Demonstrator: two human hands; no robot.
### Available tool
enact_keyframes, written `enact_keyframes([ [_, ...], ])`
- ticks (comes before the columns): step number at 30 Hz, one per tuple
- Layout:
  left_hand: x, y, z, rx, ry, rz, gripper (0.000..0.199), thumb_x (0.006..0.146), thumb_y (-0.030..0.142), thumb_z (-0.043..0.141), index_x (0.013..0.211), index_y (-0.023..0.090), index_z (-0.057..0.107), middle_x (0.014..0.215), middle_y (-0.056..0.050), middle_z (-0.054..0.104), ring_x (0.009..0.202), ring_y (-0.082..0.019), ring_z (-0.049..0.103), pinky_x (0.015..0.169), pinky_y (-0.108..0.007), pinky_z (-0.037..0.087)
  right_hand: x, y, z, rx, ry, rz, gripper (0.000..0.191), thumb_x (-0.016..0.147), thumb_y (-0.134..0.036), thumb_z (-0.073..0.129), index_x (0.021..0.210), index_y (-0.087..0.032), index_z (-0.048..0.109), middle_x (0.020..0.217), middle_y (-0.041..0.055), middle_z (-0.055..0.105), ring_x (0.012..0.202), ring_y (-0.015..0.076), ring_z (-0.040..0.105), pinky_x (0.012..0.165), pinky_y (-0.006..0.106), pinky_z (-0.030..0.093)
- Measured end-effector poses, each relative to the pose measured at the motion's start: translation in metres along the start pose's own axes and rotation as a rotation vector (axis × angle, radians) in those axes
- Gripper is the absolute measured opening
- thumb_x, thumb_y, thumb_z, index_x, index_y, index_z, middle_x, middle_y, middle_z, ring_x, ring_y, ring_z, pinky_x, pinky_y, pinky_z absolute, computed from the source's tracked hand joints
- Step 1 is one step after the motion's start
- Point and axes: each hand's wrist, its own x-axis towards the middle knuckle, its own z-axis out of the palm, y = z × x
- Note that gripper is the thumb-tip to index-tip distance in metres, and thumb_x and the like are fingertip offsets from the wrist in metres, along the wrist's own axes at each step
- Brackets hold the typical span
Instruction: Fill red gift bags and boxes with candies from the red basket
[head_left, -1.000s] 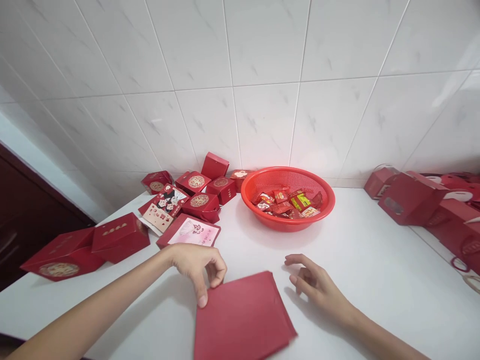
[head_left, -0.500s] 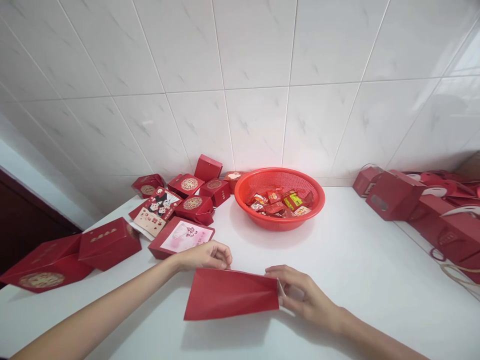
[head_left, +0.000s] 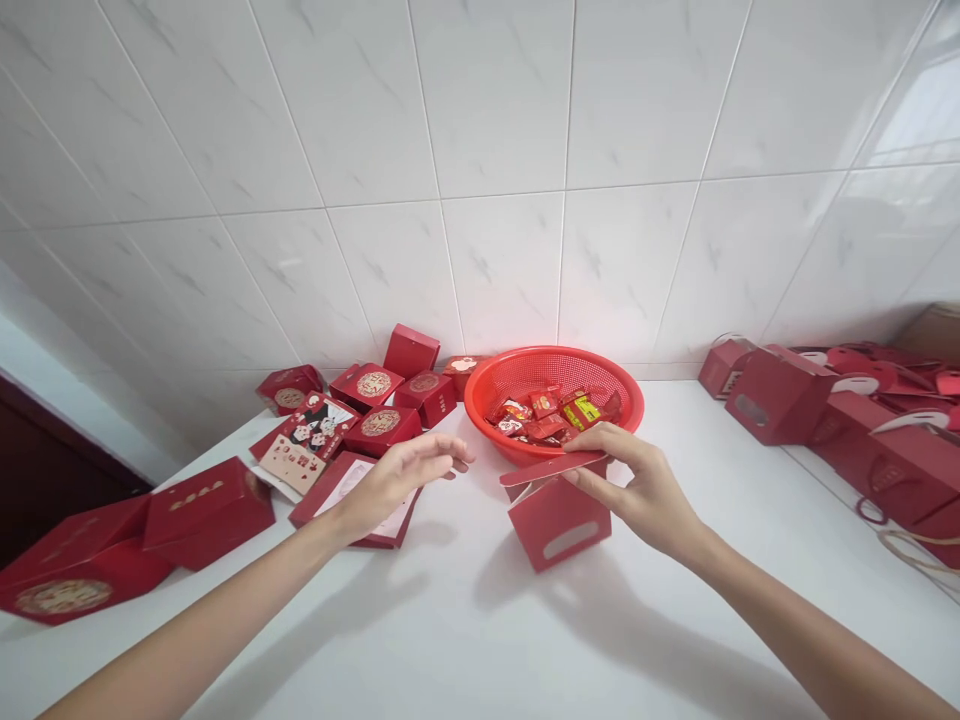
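Observation:
My right hand (head_left: 634, 490) pinches the top edge of a red paper gift box (head_left: 562, 525), which is tilted a little above the white table. A pale oval window shows on its front face, and its top flap stands partly lifted. To the left, my left hand (head_left: 409, 475) holds nothing; its fingers are stretched out and apart from the box. Behind the box stands a red plastic colander (head_left: 487, 425) with several wrapped candies (head_left: 546, 405) in it, partly hidden by my right hand and the box.
Several red boxes with gold prints (head_left: 382, 428) are piled at the back left, and two larger ones (head_left: 210, 510) lie near the left edge. More red handled boxes (head_left: 780, 395) crowd the right side. A tiled wall (head_left: 495, 240) closes off the back.
The red box has moved up and right toward the colander and turned, so its windowed face shows. My left hand has come away from it. The camera view has shifted slightly.

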Motion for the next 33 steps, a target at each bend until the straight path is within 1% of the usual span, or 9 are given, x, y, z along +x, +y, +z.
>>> enact_keyframes([
  [2, 0.0, 0.01, 0.007, 0.075, -0.037, 0.096, 0.045, 0.081, 0.048, 0.071, 0.116, 0.02, 0.062, 0.122, -0.011, 0.063, 0.114, -0.026, 0.058, 0.099, -0.038, 0.045, 0.003, 0.0, 0.008, 0.0, -0.001, 0.011, 0.03, 0.088, -0.049, 0.062, 0.089, -0.021, 0.07, 0.091, 0.0075, 0.069, 0.076, 0.0188, 0.058, 0.064, 0.029, 0.047],
  [6, 0.001, 0.021, 0.034, 0.229, -0.111, 0.17, 0.053, 0.077, 0.044, 0.076, 0.122, 0.023, 0.061, 0.123, -0.006, 0.064, 0.115, -0.025, 0.056, 0.1, -0.034, 0.044, 0.003, 0.003, 0.022, -0.063, -0.004, 0.047, 0.045, 0.093, -0.053, 0.052, 0.064, -0.019, 0.056, 0.063, 0.0015, 0.053, 0.059, 0.0129, 0.044, 0.052, 0.026, 0.035],
  [9, 0.007, 0.023, 0.049, 0.189, -0.076, 0.115, 0.034, 0.092, 0.049, 0.055, 0.108, 0.02, 0.065, 0.1, -0.004, 0.068, 0.094, -0.021, 0.061, 0.085, -0.03, 0.049, 0.002, 0.005, 0.025, -0.078, -0.034, 0.059, 0.051, 0.094, -0.055, 0.047, 0.058, -0.019, 0.043, 0.055, -0.0019, 0.04, 0.054, 0.0104, 0.033, 0.048, 0.025, 0.028],
  [11, 0.013, 0.021, 0.053, 0.131, -0.049, 0.091, 0.038, 0.096, 0.051, 0.046, 0.092, 0.018, 0.065, 0.086, -0.003, 0.065, 0.084, -0.02, 0.059, 0.077, -0.029, 0.049, 0.002, 0.006, 0.022, -0.065, -0.073, 0.07, 0.053, 0.094, -0.056, 0.046, 0.057, -0.019, 0.042, 0.054, -0.0021, 0.04, 0.053, 0.0098, 0.032, 0.047, 0.025, 0.028],
  [16, 0.029, 0.015, 0.051, 0.149, -0.035, 0.088, 0.043, 0.093, 0.055, 0.048, 0.078, 0.017, 0.061, 0.078, -0.002, 0.061, 0.078, -0.018, 0.055, 0.074, -0.029, 0.048, 0.01, 0.004, 0.004, -0.007, -0.146, 0.064, 0.052, 0.094, -0.058, 0.046, 0.06, -0.018, 0.05, 0.057, -0.0003, 0.049, 0.054, 0.0106, 0.041, 0.048, 0.024, 0.032],
  [23, 0.05, 0.022, 0.037, 0.137, -0.074, 0.18, 0.04, 0.094, 0.051, 0.049, 0.095, 0.017, 0.069, 0.094, -0.008, 0.071, 0.095, -0.024, 0.063, 0.091, -0.035, 0.049, 0.037, 0.039, -0.04, 0.029, 0.247, 0.147, 0.054, 0.087, -0.066, 0.051, 0.069, -0.017, 0.066, 0.065, 0.0044, 0.065, 0.062, 0.0167, 0.059, 0.06, 0.028, 0.047],
  [27, 0.094, 0.022, 0.023, 0.239, -0.104, 0.184, 0.035, 0.092, 0.046, 0.052, 0.099, 0.016, 0.068, 0.1, -0.009, 0.072, 0.097, -0.024, 0.066, 0.091, -0.036, 0.051, 0.044, 0.076, -0.046, -0.067, 0.402, 0.175, 0.053, 0.085, -0.067, 0.052, 0.073, -0.018, 0.067, 0.077, 0.0085, 0.072, 0.073, 0.0222, 0.065, 0.068, 0.033, 0.051],
  [31, 0.162, 0.004, 0.019, 0.663, -0.142, 0.201, 0.028, 0.088, 0.029, 0.055, 0.11, 0.018, 0.069, 0.12, -0.009, 0.069, 0.108, -0.026, 0.064, 0.095, -0.036, 0.049, 0.044, 0.092, -0.036, -0.116, 0.375, 0.147, 0.04, 0.087, -0.055, 0.054, 0.077, -0.018, 0.067, 0.081, 0.008, 0.072, 0.073, 0.0215, 0.064, 0.072, 0.035, 0.051],
  [33, 0.195, -0.01, 0.024, 0.901, -0.229, 0.203, 0.043, 0.081, 0.014, 0.058, 0.122, 0.018, 0.065, 0.131, -0.013, 0.063, 0.119, -0.029, 0.06, 0.102, -0.039, 0.046, 0.042, 0.092, -0.03, -0.129, 0.326, 0.096, 0.033, 0.088, -0.048, 0.054, 0.08, -0.019, 0.066, 0.083, 0.0074, 0.071, 0.074, 0.0206, 0.064, 0.072, 0.034, 0.051],
])
